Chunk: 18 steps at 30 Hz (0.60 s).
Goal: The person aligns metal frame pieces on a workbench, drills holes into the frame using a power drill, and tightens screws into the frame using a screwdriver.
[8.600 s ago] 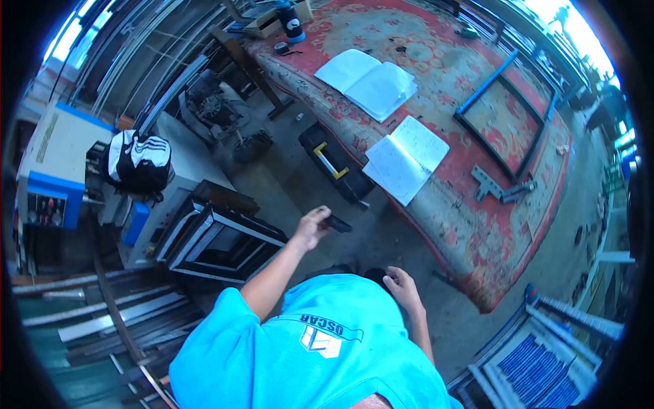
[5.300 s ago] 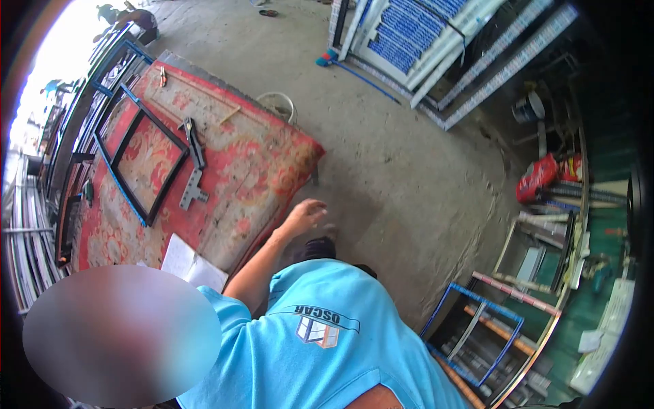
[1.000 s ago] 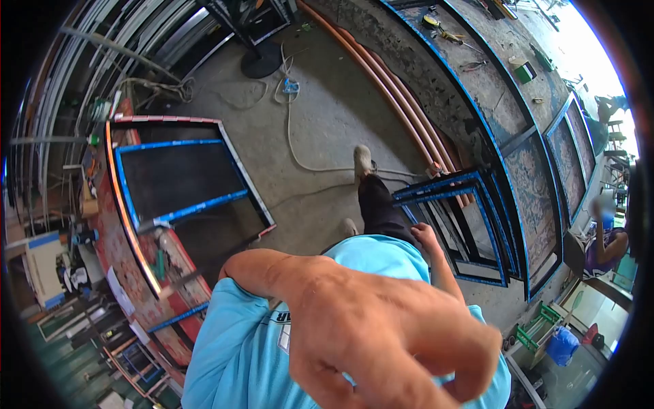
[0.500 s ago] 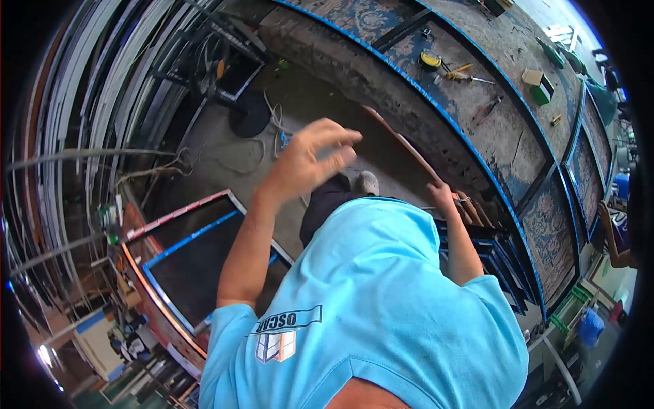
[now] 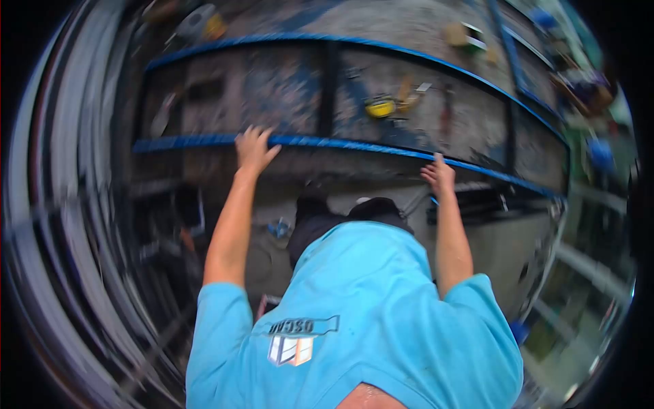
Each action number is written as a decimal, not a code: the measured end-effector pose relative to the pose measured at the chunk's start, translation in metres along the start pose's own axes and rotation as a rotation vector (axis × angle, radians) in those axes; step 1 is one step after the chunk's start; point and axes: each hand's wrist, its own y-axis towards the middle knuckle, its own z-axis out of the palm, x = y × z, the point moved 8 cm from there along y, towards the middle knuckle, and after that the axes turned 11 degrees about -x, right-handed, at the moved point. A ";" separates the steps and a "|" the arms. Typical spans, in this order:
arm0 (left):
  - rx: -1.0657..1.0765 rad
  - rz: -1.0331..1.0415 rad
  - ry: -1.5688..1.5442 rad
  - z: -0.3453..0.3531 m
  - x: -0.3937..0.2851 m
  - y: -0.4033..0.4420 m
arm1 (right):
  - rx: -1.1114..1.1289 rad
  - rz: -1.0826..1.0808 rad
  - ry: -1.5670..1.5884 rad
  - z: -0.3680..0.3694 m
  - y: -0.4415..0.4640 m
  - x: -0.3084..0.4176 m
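Frame [image 5: 330, 88], long, dark and blue-edged, lies across the table [image 5: 409, 24] in front of me, its near rail running along the table's edge and a dark crossbar dividing it. My left hand [image 5: 253, 148] is on that rail, left of the crossbar, fingers laid over it and thumb out to the side; I can't tell whether it grips. My right hand [image 5: 440, 175] is at the same rail, well right of the crossbar, fingers loosely apart with the tips at the blue edge; contact there is too blurred to tell. Both my arms reach forward, set well apart.

Between the rails, just right of the crossbar, I see a yellow tape measure [image 5: 380, 107] on the table. Beyond the far rail is a small green box [image 5: 473, 39]. Long pale bars [image 5: 82, 129] stand to my left. Below my right hand are some dark frames [image 5: 494, 204], blurred.
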 end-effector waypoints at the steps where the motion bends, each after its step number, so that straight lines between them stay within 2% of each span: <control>1: 0.067 0.059 -0.051 0.011 0.003 0.009 | -0.035 0.033 0.000 0.001 -0.003 0.001; 2: 0.167 0.085 -0.175 0.024 0.007 0.017 | -0.087 0.022 -0.017 -0.001 0.007 -0.008; 4: 0.132 0.105 -0.372 0.028 0.006 0.027 | -0.189 -0.076 -0.047 0.003 -0.001 -0.005; 7: 0.173 0.156 -0.463 0.023 0.002 0.028 | -0.206 -0.071 0.145 0.009 -0.002 -0.012; 12: 0.247 0.086 -0.447 0.028 -0.010 0.025 | -0.281 -0.073 0.126 -0.010 0.024 -0.017; 18: 0.195 0.011 -0.402 0.022 -0.034 0.008 | -0.250 -0.146 0.130 -0.027 0.047 -0.013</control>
